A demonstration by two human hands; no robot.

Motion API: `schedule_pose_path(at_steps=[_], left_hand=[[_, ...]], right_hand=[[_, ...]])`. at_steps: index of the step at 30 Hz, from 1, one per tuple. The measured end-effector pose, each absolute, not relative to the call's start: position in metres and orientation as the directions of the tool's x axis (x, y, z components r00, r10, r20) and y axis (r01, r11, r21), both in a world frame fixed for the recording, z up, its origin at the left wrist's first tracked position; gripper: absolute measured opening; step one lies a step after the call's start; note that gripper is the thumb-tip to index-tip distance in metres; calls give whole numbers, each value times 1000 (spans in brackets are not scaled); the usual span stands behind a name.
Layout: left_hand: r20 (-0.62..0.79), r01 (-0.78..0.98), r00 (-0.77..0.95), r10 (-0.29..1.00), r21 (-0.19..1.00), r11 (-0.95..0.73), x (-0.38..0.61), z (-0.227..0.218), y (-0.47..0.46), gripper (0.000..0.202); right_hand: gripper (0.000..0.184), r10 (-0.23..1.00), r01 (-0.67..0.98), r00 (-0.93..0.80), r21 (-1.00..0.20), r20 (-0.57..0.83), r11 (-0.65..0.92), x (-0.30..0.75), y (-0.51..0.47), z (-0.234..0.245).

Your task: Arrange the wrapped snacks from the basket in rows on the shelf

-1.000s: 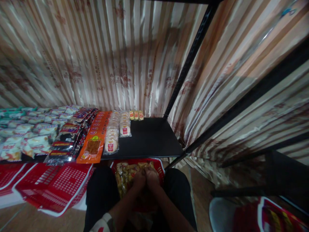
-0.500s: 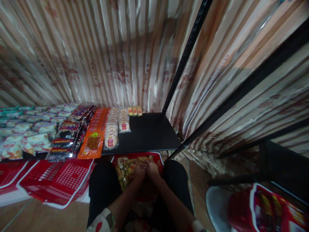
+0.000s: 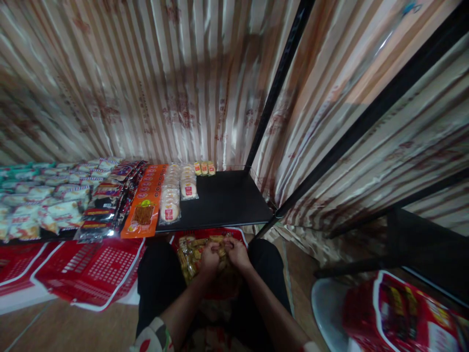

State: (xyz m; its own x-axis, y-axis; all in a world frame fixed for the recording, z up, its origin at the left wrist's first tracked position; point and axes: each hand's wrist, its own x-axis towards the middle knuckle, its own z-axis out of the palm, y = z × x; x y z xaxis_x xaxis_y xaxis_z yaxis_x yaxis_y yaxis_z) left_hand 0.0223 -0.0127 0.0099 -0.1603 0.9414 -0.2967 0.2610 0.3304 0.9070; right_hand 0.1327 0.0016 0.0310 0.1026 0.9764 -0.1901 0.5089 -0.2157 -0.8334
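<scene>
Black shelf (image 3: 227, 208) is carrying snack rows at its left, striped curtain (image 3: 164, 83) hanging behind it, while left hand (image 3: 209, 257) and right hand (image 3: 237, 253) are both gripping packets (image 3: 190, 252) in the red basket (image 3: 208, 233) below it.

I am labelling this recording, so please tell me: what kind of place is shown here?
Probably a small shop or stall. Snack packets lie in neat rows on a black shelf, red shopping baskets sit below, and both hands reach into a basket of packets.

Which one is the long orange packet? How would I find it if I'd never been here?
Look at the black shelf by the striped curtain. Snack rows lie across it; the long orange packet sits at the front edge, between dark wrappers and round pale cakes. It is the only bright orange one, showing brown sticks.
</scene>
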Motion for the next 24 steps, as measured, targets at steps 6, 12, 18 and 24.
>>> schedule_pose_path(at_steps=[6, 12, 18, 24], left_hand=[[-217, 360, -112, 970, 901, 243, 18, 21, -17, 32], [-131, 426, -64, 989, 893, 145, 10, 34, -19, 32], [-127, 406, -34, 991, 904, 130, 5, 33, -21, 35], [-117, 334, -52, 992, 934, 128, 3, 32, -21, 31]], right_hand=[[19, 924, 155, 146, -915, -352, -373, 135, 8, 52], [22, 848, -106, 137, -859, -512, -502, 134, 12, 64], [17, 805, -244, 138, -807, -577, -537, 130, 15, 72], [14, 814, -254, 159, -820, -559, -513, 124, 15, 77]])
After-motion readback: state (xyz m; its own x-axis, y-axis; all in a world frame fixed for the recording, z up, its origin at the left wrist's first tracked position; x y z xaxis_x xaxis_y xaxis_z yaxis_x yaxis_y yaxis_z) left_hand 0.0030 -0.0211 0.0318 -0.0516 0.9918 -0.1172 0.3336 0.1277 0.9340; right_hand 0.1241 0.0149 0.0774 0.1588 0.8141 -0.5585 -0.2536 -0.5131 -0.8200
